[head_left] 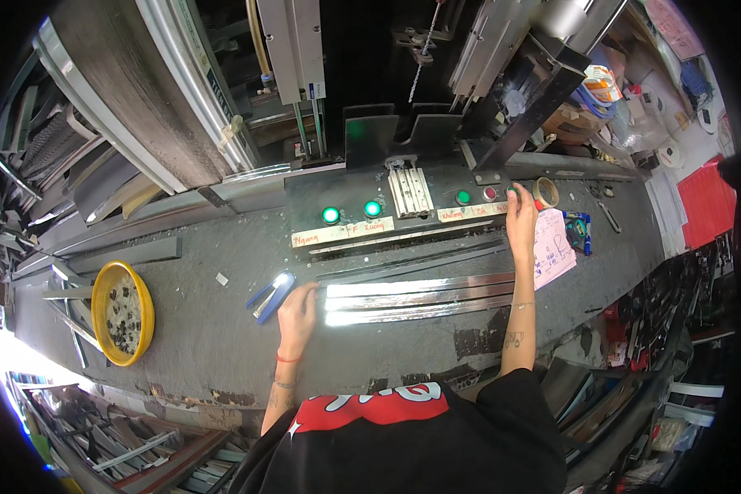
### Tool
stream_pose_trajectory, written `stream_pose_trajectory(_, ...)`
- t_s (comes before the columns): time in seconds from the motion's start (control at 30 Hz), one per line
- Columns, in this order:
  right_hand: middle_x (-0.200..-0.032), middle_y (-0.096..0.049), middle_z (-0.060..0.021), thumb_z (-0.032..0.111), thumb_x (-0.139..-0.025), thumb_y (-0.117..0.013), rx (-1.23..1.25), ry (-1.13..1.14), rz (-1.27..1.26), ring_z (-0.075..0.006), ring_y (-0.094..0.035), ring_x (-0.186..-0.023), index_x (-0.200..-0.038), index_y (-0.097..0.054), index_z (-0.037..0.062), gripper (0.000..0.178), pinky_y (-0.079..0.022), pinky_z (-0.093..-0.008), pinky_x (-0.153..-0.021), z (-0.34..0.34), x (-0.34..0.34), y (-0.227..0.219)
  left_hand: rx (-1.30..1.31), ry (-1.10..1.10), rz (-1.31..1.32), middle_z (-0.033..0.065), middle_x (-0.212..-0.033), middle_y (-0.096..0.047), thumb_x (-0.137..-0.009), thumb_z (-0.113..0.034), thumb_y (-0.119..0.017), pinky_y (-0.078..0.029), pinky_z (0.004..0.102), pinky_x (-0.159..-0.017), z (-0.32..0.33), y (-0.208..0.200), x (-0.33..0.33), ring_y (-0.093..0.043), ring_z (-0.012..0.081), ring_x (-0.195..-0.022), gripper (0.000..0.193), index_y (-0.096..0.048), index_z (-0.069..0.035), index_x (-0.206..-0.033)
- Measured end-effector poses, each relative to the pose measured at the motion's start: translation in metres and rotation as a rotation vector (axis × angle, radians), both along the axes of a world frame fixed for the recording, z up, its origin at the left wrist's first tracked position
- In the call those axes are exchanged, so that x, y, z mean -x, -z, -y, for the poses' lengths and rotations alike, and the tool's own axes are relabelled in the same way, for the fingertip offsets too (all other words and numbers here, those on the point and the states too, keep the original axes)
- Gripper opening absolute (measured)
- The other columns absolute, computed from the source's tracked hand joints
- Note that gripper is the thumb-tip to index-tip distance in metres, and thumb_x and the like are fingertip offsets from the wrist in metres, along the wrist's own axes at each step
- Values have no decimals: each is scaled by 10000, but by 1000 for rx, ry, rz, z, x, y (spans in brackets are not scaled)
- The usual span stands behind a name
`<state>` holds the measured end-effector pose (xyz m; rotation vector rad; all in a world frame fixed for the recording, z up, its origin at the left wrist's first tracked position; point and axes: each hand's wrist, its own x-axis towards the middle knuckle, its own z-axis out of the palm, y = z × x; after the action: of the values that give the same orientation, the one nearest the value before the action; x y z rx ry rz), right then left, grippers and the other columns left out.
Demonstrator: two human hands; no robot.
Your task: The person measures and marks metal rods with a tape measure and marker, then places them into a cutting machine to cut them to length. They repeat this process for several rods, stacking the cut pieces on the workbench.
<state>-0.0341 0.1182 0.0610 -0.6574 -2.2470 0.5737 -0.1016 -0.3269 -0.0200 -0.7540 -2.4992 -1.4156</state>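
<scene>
My left hand (297, 314) rests on the bench at the left ends of several long metal bars, its fingers loosely bent and apart. Its fingertips are at the end of a thin dark strip (403, 269), behind the shiny silver bars (387, 302). A blue stapler (270, 297) lies just left of this hand. My right hand (519, 221) reaches over the bars' right ends, fingers stretched to a button at the right end of the control panel (313, 221). Those fingertips partly hide the button. Beside them are a tape roll (545, 193) and a pink handwritten paper (554, 249).
On the panel are two lit green buttons (373, 208), a green button (463, 198), a red button (490, 193) and a ribbed metal block (410, 193). A yellow basin (146, 313) with small scraps stands left. A tape measure (579, 234) lies right. Machine columns (298, 58) rise behind.
</scene>
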Motion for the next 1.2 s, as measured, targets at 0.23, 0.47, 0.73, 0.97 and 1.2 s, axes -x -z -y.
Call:
stream_pose_trajectory(0.23,-911,-633,-250,266,-981,-467,-49,154,204,-442,-593,-871,-958,-604,-7,306,-456,-485,-736,-4,1,-4,-31,-12,101,22,-713,-609,-902,-5,-545,-364,218,-499,0,1,-1,-489,74,-555,159,-665,-29,-1004)
stream_pose_trajectory(0.47,-817,-654,-233,343,-991,-411,-201,265,390,-435,-622,-784,-917,-591,46,356,-475,-537,-654,-9,15,-10,-35,-16,142,6,-699,-603,-906,-13,-540,-344,218,-482,-2,-5,1,-461,63,-529,143,-658,-30,-985)
stream_pose_trajectory(0.73,-1096,-633,-204,274,-986,-474,86,47,109,-374,-594,-1050,-1180,-590,36,329,-468,-394,-865,49,6,-9,-56,-14,168,24,-712,-617,-904,-15,-543,-379,229,-508,-2,-10,1,-511,79,-564,148,-659,-28,-994)
stream_pose_trajectory(0.97,-965,-632,-139,218,-972,-501,105,-187,193,-288,-605,-774,-1098,-633,25,266,-471,-365,-721,113,23,-28,-20,-26,272,130,-820,-652,-888,-31,-569,-494,336,-678,0,-13,-1,-649,267,-744,104,-645,-30,-958)
stream_pose_trajectory(1.2,-811,-580,-104,178,-946,-538,64,-373,5,-248,-568,-710,-1092,-642,45,223,-454,-354,-652,172,44,-34,-72,-29,201,27,-723,-618,-910,-14,-532,-388,231,-516,-4,-12,0,-526,80,-586,150,-661,-27,-987)
